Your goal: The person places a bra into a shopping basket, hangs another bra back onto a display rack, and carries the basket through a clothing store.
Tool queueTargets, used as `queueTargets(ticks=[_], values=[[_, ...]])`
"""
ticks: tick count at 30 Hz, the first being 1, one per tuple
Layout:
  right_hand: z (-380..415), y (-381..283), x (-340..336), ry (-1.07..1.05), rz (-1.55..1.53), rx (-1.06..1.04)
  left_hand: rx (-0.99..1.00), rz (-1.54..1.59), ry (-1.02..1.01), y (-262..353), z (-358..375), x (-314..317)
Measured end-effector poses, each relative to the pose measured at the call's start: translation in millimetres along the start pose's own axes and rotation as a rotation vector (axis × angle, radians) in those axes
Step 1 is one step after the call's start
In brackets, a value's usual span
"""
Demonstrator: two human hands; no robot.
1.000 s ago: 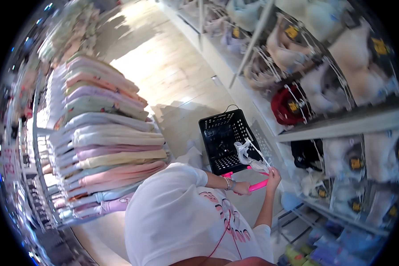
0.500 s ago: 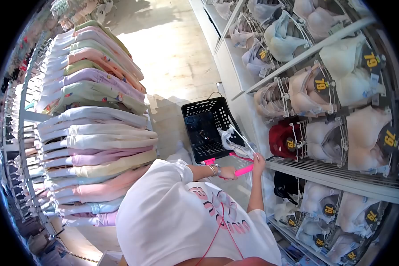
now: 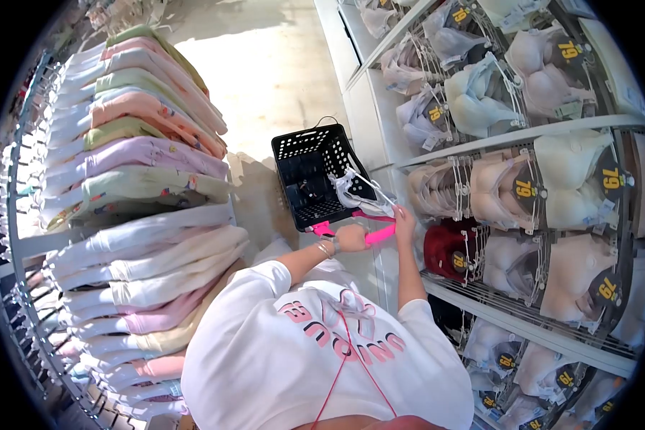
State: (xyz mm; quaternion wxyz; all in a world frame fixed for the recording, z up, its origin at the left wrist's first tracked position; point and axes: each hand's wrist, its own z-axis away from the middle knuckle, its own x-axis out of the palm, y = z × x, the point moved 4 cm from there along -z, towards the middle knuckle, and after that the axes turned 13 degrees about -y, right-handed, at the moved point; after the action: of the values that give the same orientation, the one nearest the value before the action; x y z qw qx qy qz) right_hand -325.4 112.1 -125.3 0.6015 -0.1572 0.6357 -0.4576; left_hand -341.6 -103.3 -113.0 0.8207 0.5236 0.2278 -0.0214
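My left hand [image 3: 351, 239], with bracelets at the wrist, is closed around the bright pink handle [image 3: 381, 234] of a black shopping basket [image 3: 294, 208]. A pale grey-white bra [image 3: 350, 193] on a white hanger reaches over the basket's right side. My right hand [image 3: 405, 223] is closed on the near end of the hanger, just beyond the right end of the pink handle. Dark things, too dim to name, lie at the bottom of the basket.
On my left, a rack holds pastel garments [image 3: 158, 188] on hangers. Shelves of bras [image 3: 505, 183] with "79" tags rise on my right, above white drawers [image 3: 363, 107]. A light wood floor [image 3: 258, 64] runs ahead between them.
The view has shifted, so the shelves and basket appear in different places. Both hands keep their holds on the handle and the hanger, and the bra stays over the basket.
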Motion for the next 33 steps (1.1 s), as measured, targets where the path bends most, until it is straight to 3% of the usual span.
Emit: queueTargets(ticks=[3, 11, 18, 23, 30, 33], values=[[-45, -23, 14, -0.044, 0.017, 0.049, -0.042, -0.046, 0.141, -7, -1, -51], [-163, -96, 67, 0.002, 0.003, -0.111, -0.074, -0.129, 0.364, -42, -15, -182], [-261, -163, 111, -0.006, 0.049, -0.203, -0.167, -0.233, 0.457, -79, -30, -292], [-335, -194, 148, -0.066, 0.064, -0.299, -0.348, -0.287, 0.478, -103, -37, -368], [-422, -242, 187, -0.125, 0.026, -0.401, -0.390, -0.254, 0.638, -148, -55, -449], [-455, -267, 201, -0.132, 0.042, -0.424, -0.416, -0.240, 0.612, -163, -61, -488]])
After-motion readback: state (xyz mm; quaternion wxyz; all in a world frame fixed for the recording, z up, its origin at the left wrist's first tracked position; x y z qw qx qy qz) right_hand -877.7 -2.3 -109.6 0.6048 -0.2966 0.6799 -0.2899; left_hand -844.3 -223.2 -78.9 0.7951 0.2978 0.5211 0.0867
